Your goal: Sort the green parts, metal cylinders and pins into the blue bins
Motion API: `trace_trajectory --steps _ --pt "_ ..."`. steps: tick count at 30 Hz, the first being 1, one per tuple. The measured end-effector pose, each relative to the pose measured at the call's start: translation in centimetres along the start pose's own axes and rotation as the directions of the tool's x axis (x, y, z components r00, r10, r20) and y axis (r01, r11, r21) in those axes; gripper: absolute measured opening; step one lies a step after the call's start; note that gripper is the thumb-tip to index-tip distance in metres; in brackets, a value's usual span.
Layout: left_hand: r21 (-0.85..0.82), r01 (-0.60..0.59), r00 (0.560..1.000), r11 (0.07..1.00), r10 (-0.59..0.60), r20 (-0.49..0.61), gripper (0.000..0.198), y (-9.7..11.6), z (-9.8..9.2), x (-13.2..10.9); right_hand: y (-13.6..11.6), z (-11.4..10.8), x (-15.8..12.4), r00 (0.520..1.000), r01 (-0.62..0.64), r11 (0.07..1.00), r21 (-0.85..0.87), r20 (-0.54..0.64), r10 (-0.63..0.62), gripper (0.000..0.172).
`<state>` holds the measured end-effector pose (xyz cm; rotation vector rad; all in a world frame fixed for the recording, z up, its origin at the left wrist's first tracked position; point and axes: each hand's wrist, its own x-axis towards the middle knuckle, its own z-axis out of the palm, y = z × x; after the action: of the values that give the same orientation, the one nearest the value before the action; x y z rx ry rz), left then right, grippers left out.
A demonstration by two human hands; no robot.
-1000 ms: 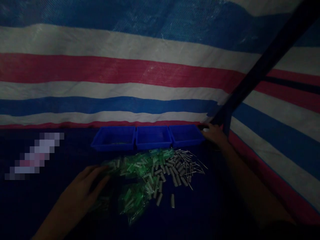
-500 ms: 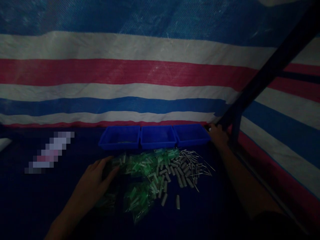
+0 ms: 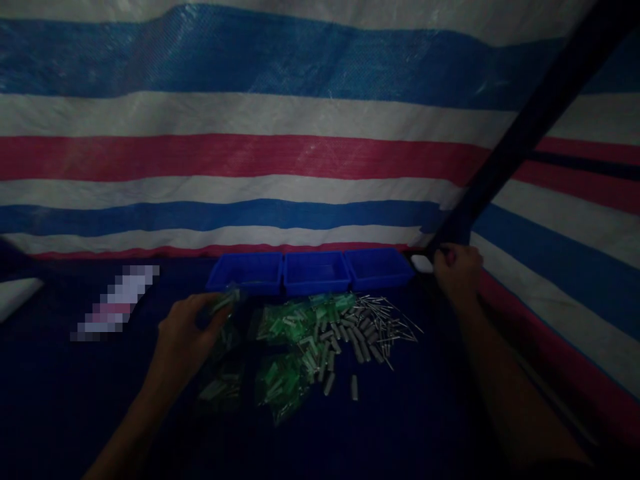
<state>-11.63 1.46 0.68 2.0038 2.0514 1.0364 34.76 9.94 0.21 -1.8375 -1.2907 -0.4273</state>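
Observation:
My left hand (image 3: 183, 333) is closed in a pinch on a small clear plastic bag (image 3: 231, 299), raised just in front of the left blue tray. More bags with small pale pieces (image 3: 223, 387) lie dimly below it. To its right spreads a pile of green-looking plastic bags (image 3: 285, 323), short grey cylinders (image 3: 357, 343) and thin metal pins (image 3: 387, 313). My right hand (image 3: 459, 270) is curled shut by the foot of the slanted post, beside a small white object (image 3: 423, 264). A small pinkish spot shows at its fingers; what it holds is too dark to make out.
Three blue trays (image 3: 317, 275) stand in a row behind the pile. A blurred-out sheet (image 3: 120, 300) and a white item (image 3: 17, 293) lie at left. A dark slanted post (image 3: 515, 143) and striped tarp walls (image 3: 280, 157) close in the back and right.
My left hand has lifted the small bag up from the left side of the pile. My right hand has moved right, away from the tray's edge, baring the white object. The view has tilted slightly.

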Motion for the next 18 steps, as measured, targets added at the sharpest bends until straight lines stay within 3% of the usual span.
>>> trace_trajectory --steps 2,3,4,5,6,7,9,10,14,16,18 --pt "-0.045 -0.126 0.989 0.991 0.122 -0.08 0.021 1.7 -0.2 -0.1 -3.1 -2.6 -1.5 0.991 -0.025 0.992 0.122 -0.129 0.041 0.024" --pt "-0.079 -0.204 0.974 0.976 0.194 -0.113 0.016 2.8 -0.1 -0.1 -5.2 -3.7 -2.7 0.99 -0.043 0.97 0.24 -0.123 0.074 0.024" --pt "-0.111 -0.287 0.951 0.952 0.269 -0.153 0.013 4.0 0.1 -0.1 -7.5 -4.8 -4.2 0.994 -0.076 0.919 0.387 -0.043 0.1 0.026" --pt "-0.129 -0.363 0.912 0.923 0.323 -0.253 0.014 5.2 0.4 0.0 -9.9 -5.6 -5.8 0.991 -0.128 0.838 0.53 0.109 0.082 0.028" --pt "-0.138 -0.436 0.867 0.889 0.375 -0.327 0.018 6.4 0.8 0.2 -12.3 -6.1 -7.4 0.949 -0.198 0.752 0.629 0.314 -0.013 0.031" --pt "-0.155 -0.503 0.826 0.85 0.419 -0.377 0.023 7.5 1.2 0.3 -14.6 -6.4 -9.0 0.864 -0.295 0.663 0.688 0.488 -0.121 0.033" --pt "-0.193 -0.611 0.755 0.768 0.492 -0.434 0.028 9.2 2.3 0.4 -18.2 -6.3 -11.3 0.686 -0.502 0.485 0.716 0.671 -0.281 0.032" --pt "-0.221 -0.643 0.735 0.734 0.508 -0.45 0.028 9.7 2.8 0.4 -19.5 -6.0 -12.0 0.645 -0.574 0.403 0.713 0.697 -0.313 0.029" --pt "-0.32 -0.627 0.763 0.71 0.476 -0.437 0.027 9.6 4.1 -0.8 -21.0 -4.3 -12.9 0.648 -0.689 0.193 0.699 0.712 -0.27 0.027" --pt "-0.359 -0.62 0.783 0.698 0.519 -0.342 0.029 8.9 4.2 -1.6 -20.4 -3.8 -13.1 0.647 -0.68 0.196 0.707 0.704 -0.292 0.026" --pt "-0.408 -0.609 0.791 0.68 0.556 -0.254 0.029 8.4 4.3 -2.1 -19.7 -3.6 -13.4 0.714 -0.562 0.274 0.78 0.625 -0.314 0.021"
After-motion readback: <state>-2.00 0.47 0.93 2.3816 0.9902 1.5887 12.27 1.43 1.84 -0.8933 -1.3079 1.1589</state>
